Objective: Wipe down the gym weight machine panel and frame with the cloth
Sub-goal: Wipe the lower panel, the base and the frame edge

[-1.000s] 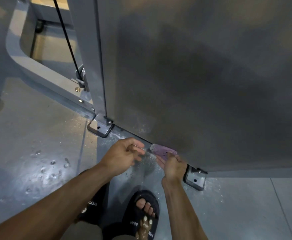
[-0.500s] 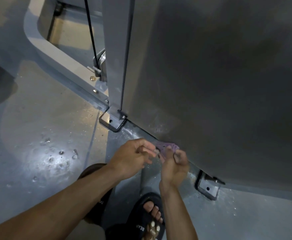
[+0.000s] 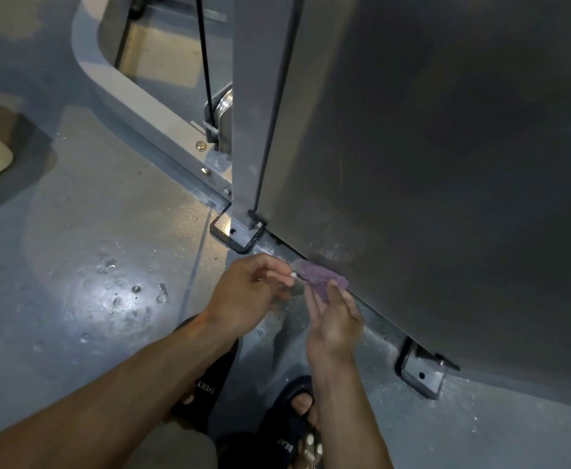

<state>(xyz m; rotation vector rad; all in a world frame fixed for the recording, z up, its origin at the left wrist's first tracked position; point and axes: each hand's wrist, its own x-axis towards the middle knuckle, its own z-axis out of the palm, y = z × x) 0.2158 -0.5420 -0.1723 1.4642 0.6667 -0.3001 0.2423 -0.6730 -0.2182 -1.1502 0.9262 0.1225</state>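
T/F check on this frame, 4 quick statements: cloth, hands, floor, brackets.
1. The purple cloth is at the bottom edge of the grey panel. True.
2. Only the left hand touches the cloth. False: the right hand holds it too, and the left pinches its end.
3. The floor is dry throughout. False: water droplets lie left of the hands.
4. A floor bracket sits at the foot of the upright frame post, and another bracket lies further right. True.
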